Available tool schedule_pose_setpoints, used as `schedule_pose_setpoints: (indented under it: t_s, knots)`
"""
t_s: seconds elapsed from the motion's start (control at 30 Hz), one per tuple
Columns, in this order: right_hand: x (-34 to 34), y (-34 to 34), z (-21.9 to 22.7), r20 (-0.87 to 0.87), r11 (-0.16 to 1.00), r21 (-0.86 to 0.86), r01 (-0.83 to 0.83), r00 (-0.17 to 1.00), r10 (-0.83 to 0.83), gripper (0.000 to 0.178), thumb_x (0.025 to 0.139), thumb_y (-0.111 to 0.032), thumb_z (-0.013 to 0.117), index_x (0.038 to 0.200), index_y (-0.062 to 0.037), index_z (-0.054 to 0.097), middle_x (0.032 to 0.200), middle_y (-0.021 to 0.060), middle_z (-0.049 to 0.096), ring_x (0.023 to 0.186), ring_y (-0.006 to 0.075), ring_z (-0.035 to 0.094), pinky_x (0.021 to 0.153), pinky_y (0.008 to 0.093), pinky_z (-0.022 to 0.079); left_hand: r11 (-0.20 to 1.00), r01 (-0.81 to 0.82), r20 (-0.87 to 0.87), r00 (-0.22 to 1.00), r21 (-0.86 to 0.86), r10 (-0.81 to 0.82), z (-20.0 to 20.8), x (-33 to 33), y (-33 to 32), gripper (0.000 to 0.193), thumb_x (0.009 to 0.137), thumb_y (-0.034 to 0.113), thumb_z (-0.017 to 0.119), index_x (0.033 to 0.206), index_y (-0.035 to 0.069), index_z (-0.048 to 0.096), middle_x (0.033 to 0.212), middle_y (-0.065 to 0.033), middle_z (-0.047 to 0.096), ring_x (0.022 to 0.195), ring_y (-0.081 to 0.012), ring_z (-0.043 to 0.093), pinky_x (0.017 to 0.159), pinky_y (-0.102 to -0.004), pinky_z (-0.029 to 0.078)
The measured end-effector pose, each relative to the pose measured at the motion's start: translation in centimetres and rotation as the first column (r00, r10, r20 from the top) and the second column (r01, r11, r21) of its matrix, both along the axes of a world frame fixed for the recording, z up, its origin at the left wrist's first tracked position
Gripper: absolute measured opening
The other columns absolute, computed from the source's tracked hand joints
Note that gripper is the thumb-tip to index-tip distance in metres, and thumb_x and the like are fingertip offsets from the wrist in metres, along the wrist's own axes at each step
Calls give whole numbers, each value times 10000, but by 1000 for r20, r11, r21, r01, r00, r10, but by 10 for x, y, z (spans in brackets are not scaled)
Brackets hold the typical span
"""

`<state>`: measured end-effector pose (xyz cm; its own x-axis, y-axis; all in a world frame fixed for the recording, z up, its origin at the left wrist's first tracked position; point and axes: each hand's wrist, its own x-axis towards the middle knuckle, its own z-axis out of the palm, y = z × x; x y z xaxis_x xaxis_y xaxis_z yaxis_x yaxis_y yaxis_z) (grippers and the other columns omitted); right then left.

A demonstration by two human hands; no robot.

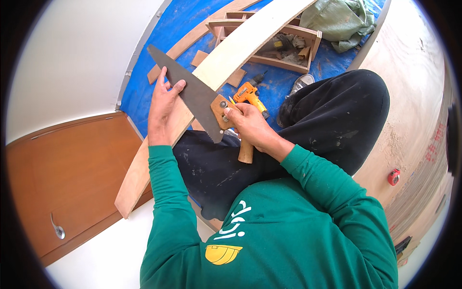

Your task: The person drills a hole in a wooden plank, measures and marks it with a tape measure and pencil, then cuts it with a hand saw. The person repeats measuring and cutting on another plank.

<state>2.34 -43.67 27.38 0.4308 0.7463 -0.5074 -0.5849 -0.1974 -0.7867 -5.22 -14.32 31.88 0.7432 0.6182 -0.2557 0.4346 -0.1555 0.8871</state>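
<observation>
Saw point(185, 91) lay across the plank point(226, 60); right hand point(248, 126) closed its grip on the handle, left hand point(162, 103) open, steadying the blade.

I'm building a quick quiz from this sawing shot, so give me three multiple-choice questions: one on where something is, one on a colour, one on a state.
1. Where does the orange drill lie?
A. on the blue tarp
B. on the brown door
C. in the wooden crate

2. What colour is the person's sleeve?
A. red
B. green
C. white

3. What is the right hand doing?
A. hanging free
B. resting flat on the floor
C. gripping the handsaw by its wooden handle

Answers: 1 A, the drill sits on blue sheeting beyond the saw; 2 B, both forearms are clad in green; 3 C, its fingers wrap the handle while the left hand presses the plank.
</observation>
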Motion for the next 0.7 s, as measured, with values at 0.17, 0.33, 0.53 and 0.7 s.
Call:
schedule_pose_setpoints:
  t_s: [0.17, 0.33, 0.53, 0.7]
  knots:
    - [-1, 1, -1, 24, 1000, -16, 4, 1000, -4, 469, 1135, -365, 610, 1191, 84, 739, 843, 68, 654, 751, 141, 621, 698, 383, 531, 1000, -10, -15, 1000, 20, 10, 0, 1, 0, 1075, 1028, 126, 871, 1812, -24, 152, 1349, -191, 773, 1246, -212, 724, 1134, -344, 541]
    - [0, 0, 0, 6, 1000, 0, -10, 1000, 10, 390, 1156, -388, 635, 1152, -4, 700, 875, 10, 622, 723, 82, 575, 644, 298, 503, 1000, -6, 15, 1000, -26, 7, 1, 1, -1, 1074, 1029, 137, 873, 1813, -23, 157, 1347, -194, 773, 1251, -212, 724, 1136, -344, 540]
    - [1, 0, 1, 18, 1000, -16, -19, 1000, 19, 391, 1154, -385, 637, 1146, 0, 701, 875, 15, 626, 726, 83, 580, 646, 299, 503, 1000, 6, -28, 1000, 25, -6, 1, 2, -1, 1081, 1028, 163, 878, 1813, -23, 160, 1346, -193, 776, 1256, -214, 721, 1149, -350, 528]
    - [0, 1, -3, 37, 1000, -15, -17, 999, 17, 394, 1154, -387, 634, 1143, 1, 702, 880, 15, 628, 729, 83, 577, 651, 298, 502, 1000, 7, -21, 1000, 3, -7, 2, 2, -1, 1091, 1023, 183, 888, 1816, -12, 165, 1341, -162, 788, 1279, -195, 706, 1170, -335, 504]
